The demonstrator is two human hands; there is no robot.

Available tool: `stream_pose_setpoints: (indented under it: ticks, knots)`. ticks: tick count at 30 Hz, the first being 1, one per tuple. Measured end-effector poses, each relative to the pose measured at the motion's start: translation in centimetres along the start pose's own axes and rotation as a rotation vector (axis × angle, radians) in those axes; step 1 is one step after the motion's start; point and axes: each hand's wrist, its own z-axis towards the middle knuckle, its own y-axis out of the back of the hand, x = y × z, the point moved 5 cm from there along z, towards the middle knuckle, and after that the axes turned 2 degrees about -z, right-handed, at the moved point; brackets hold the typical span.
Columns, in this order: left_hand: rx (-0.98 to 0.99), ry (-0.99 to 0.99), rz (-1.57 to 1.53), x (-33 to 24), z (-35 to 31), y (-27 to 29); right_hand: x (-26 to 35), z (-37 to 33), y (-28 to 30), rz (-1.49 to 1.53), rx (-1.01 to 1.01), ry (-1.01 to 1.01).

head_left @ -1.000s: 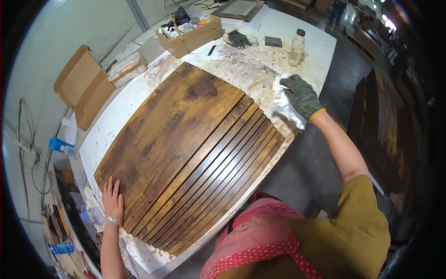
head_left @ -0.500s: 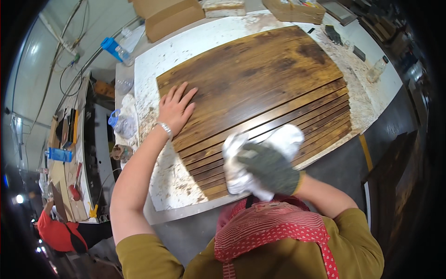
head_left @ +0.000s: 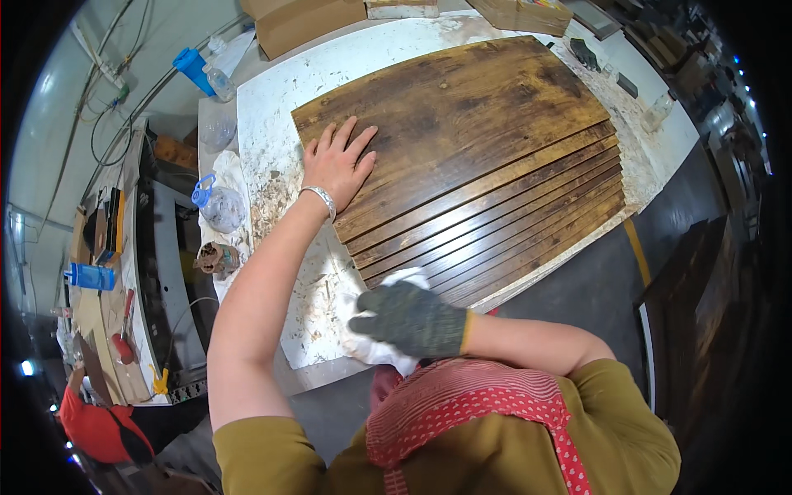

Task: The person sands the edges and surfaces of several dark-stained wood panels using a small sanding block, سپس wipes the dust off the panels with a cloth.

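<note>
A fanned stack of dark brown wood-grain boards (head_left: 462, 107) lies on a white worktable, their near edges stepped one below another. My left hand (head_left: 338, 165) is bare, with a bracelet at the wrist, and rests flat with spread fingers near the left end of the top board. In a dark grey-green knit glove, my right hand (head_left: 417, 320) grips a white cloth (head_left: 361, 348) at the near left corner of the stack. The cloth hangs partly over the table's near edge, and the glove hides much of it.
The white tabletop (head_left: 309, 326) is stained and specked with brown. Bottles, among them a clear jug with a blue lid (head_left: 221, 206), stand along the left. Cardboard boxes (head_left: 309, 25) sit at the back; a dark glove (head_left: 584, 54) lies far right. A person in red (head_left: 103, 425) is at lower left.
My right hand has swept the cloth leftward, from the middle of the stepped edges to the near left corner. The left hand stays flat on the top board; the whole view has shifted slightly.
</note>
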Motion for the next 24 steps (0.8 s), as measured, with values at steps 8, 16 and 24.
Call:
stream_pose_setpoints:
  ticks: [8,16,24]
  knots:
    - [-0.021,0.005,-0.016,0.4,0.0,-0.7,-6.0,-10.0,9.2,-0.446,-0.363,-0.736]
    - [-0.01,0.001,0.007,0.3,0.1,-0.4,0.8,-2.1,-2.2,0.056,-0.146,-0.055]
    - [-0.001,-0.02,0.007,0.4,-0.2,-0.4,-11.1,-22.5,14.7,-0.712,-0.288,-0.674]
